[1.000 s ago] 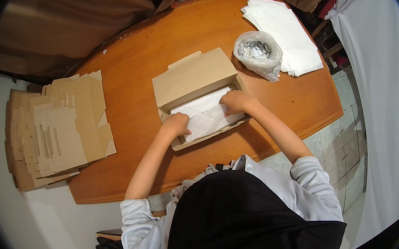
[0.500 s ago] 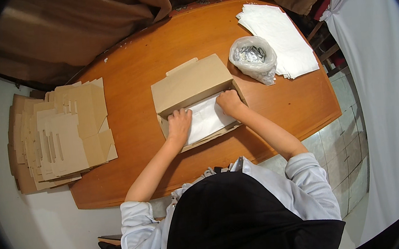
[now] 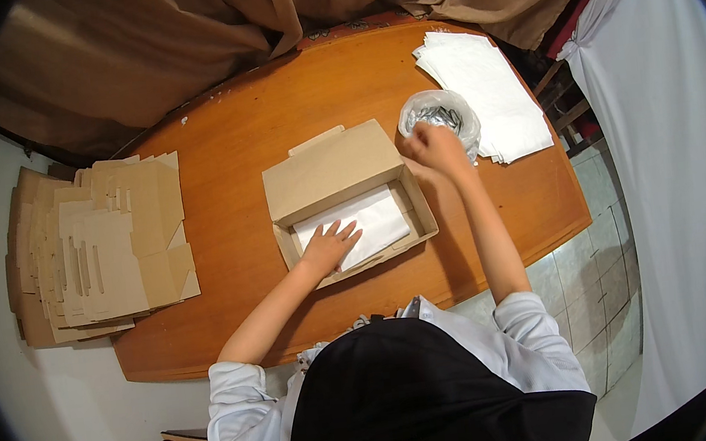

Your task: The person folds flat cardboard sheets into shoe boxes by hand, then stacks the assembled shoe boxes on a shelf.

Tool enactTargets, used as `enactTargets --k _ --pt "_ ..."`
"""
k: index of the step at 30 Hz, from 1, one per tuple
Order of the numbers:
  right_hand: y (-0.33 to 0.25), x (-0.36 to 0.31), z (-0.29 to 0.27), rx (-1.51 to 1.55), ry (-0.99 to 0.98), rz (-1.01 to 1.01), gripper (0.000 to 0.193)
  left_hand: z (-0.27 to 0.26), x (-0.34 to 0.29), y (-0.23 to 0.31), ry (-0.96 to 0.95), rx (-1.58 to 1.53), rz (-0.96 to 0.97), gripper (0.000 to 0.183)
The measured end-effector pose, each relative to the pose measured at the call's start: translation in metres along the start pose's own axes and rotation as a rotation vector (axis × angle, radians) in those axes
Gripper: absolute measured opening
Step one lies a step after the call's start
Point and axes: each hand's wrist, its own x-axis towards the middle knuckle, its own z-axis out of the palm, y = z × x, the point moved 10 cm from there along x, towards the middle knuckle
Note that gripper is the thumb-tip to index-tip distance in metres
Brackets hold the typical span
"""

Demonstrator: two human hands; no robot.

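An open cardboard box (image 3: 330,168) sits mid-table, its lid raised at the back. Inside it lies a folded white sheet (image 3: 380,214) covering most of the bottom. My left hand (image 3: 328,251) rests flat on the sheet with fingers spread, holding nothing. Beyond the box's right side, my right hand (image 3: 442,151) is at the near rim of a translucent plastic bag (image 3: 469,113). Small shiny silver pieces (image 3: 436,114) fill the bag, too small to name. The right fingers are bent and smeared by motion, so their grip does not show clearly.
A stack of flattened cardboard boxes (image 3: 106,246) covers the left end of the wooden table (image 3: 214,123). White sheets (image 3: 495,94) are piled at the far right, beside the bag. Brown cloth (image 3: 138,62) hangs behind the table, and a white curtain (image 3: 663,145) hangs at the right.
My right hand has left the sheet inside the box and moved right to the bag. My left hand has flattened out, fingers spreading over the sheet.
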Motion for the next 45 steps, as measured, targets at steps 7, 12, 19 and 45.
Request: enactTargets --k 7,12,19,45 --pt "0.133 0.048 0.027 -0.364 -0.019 0.211 0.031 -0.002 0.008 0.003 -0.022 -0.037 -0.003 0.096" --pt "0.121 0.042 0.018 -0.359 0.093 0.259 0.024 0.0 0.003 0.002 -0.046 -0.065 -0.033 0.095" --pt "0.105 0.024 -0.017 -0.303 0.142 0.266 0.02 0.011 0.006 -0.003 -0.08 -0.117 -0.046 0.103" --pt "0.004 -0.09 0.037 0.388 0.18 0.005 0.053 -0.107 -0.124 -0.047 0.929 -0.712 -0.548 0.053"
